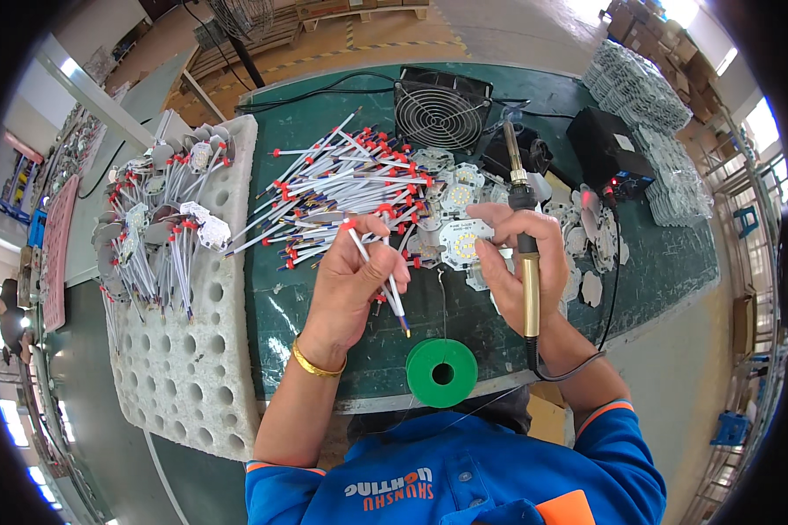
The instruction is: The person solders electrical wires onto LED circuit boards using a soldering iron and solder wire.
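Observation:
My left hand (355,284) is closed on a white cable (366,254) with a red collar near its upper end and bare-tipped coloured wires at its lower end. My right hand (534,262) keeps a soldering iron (530,293) between its fingers, tip pointing up and away from me. Its thumb and fingertips also pinch the edge of a white LED circuit board (460,243) with a ring of yellow chips. Nearer me sits a green solder spool (418,374), its thin wire rising between my hands.
A pile of similar cables (341,188) lies beyond my left hand. Loose boards surround my right. A black fan (444,109) and black power unit (611,150) stand farther back, near stacked boards (639,87). A perforated white foam block (179,367) holds wired boards at left.

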A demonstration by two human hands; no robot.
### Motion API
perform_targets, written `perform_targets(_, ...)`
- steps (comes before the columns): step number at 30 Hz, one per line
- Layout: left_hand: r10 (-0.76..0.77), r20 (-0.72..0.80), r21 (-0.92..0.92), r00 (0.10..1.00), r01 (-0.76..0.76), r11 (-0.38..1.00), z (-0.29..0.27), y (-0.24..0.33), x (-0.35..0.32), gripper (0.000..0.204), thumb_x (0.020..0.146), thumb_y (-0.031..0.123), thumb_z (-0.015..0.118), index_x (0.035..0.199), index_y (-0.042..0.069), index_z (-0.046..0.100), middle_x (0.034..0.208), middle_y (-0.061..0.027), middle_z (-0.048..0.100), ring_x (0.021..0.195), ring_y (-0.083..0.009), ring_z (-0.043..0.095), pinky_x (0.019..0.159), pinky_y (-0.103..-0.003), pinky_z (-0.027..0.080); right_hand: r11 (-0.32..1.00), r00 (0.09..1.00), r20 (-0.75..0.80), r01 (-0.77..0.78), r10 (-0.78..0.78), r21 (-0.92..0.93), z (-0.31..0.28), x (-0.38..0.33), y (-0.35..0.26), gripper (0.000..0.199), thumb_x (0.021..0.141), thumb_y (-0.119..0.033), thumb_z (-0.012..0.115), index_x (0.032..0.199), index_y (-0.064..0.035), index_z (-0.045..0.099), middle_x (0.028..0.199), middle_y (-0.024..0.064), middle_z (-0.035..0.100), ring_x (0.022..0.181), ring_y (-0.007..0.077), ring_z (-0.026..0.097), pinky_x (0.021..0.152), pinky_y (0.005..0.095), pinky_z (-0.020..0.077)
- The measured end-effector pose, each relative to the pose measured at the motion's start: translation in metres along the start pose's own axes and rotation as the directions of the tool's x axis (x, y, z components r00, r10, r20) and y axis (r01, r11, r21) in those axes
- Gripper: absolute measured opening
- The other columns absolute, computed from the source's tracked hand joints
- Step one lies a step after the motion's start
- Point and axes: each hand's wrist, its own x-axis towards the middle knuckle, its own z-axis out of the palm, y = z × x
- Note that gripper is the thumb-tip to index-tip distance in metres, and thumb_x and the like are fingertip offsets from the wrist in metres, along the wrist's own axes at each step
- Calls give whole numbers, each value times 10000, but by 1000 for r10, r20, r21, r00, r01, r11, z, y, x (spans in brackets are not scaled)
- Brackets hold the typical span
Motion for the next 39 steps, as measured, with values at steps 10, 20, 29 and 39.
perform_targets(10, -95, 44, 99, 995, 90, 991, 5, -6, 7, 400, 905, 170, 526, 1271, 47, 424, 817, -34, 634, 687, -66, 529, 605, -186, 405, 998, 993, -114, -45, 39, -49, 8, -6, 12, 323, 722, 88, 622, 956, -43, 442, 780, 105, 575, 785, 199, 633, 614, 267, 466)
perform_targets(20, -216, 54, 153, 975, 206, 966, 26, -6, 11, 398, 912, 242, 519, 1196, -35, 492, 630, 5, 563, 572, -56, 515, 520, -168, 383, 997, 977, -207, -44, 57, 70, 4, -9, 20, 319, 740, 60, 637, 963, -48, 435, 836, 125, 597, 772, 183, 606, 625, 263, 464)
perform_targets(29, -213, 99, 40, 972, 210, 977, 22, -17, 9, 265, 893, 196, 557, 1095, 25, 562, 847, -31, 627, 623, -43, 509, 556, -177, 396, 999, 977, -213, -29, 26, -12, 1, -11, 25, 308, 748, 45, 630, 974, -52, 445, 915, 127, 623, 656, 148, 509, 638, 266, 433)
perform_targets(39, -189, 108, 55, 976, 184, 981, 24, -19, 5, 243, 904, 200, 539, 1046, 13, 600, 771, -31, 624, 569, -35, 441, 506, -167, 356, 999, 974, -223, 29, -33, -23, 2, -10, 23, 292, 753, 45, 632, 973, -49, 464, 927, 141, 630, 692, 176, 564, 643, 274, 449)
